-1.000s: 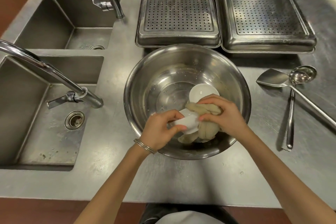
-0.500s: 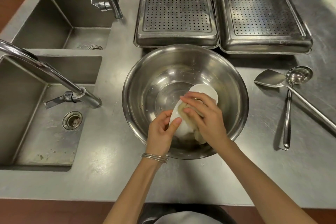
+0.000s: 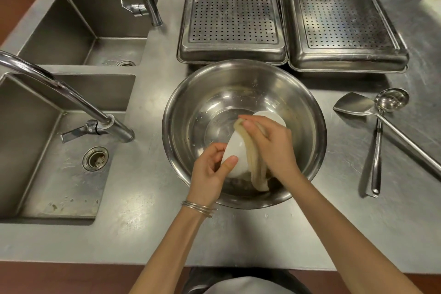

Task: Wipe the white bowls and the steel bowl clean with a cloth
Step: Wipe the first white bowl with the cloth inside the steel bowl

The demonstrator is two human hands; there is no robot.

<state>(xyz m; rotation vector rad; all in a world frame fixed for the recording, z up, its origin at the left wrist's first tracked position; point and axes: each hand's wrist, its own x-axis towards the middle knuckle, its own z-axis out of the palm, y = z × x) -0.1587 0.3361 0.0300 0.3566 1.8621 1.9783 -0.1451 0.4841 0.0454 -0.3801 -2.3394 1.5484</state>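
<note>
1. Switching from bunching the cloth [image 3: 256, 169] beside the white bowl [image 3: 235, 157] a second ago to dragging it flat over the bowl's outside. Cloth tail now hanging lower, toward the near wall of the steel bowl [image 3: 181, 107].
2. Keeping the white bowl tipped on edge, underside facing up, inside the steel bowl near its front wall. Second white bowl [image 3: 274, 118] lying just behind it, partly hidden by the right hand [image 3: 272, 148].
3. Gripping with the left hand [image 3: 210, 172]: thumb curled over the bowl's outer wall, fingers tucked round the rim. Forearm coming in from bottom centre, wrist bent slightly inward.
4. Pressing with the right hand: fingers laid nearly straight on the cloth, pinning it to the bowl's side. Thumb hidden. Forearm angling in from lower right, passing over the steel rim.
5. Judging the white bowl as light, rigid and glazed, likely slick if wet and chippable against steel. Rating the current hold at the rim, thumb outside and fingers inside, as the safest.
6. Judging the cloth as soft and limp, conforming to curves and needing flat finger pressure to bite.
7. Expecting the steel bowl to be stiff, light for its size and prone to sliding on the counter [image 3: 148, 222]. Bracing at the rim with one hand looks right when wiping it.
</note>
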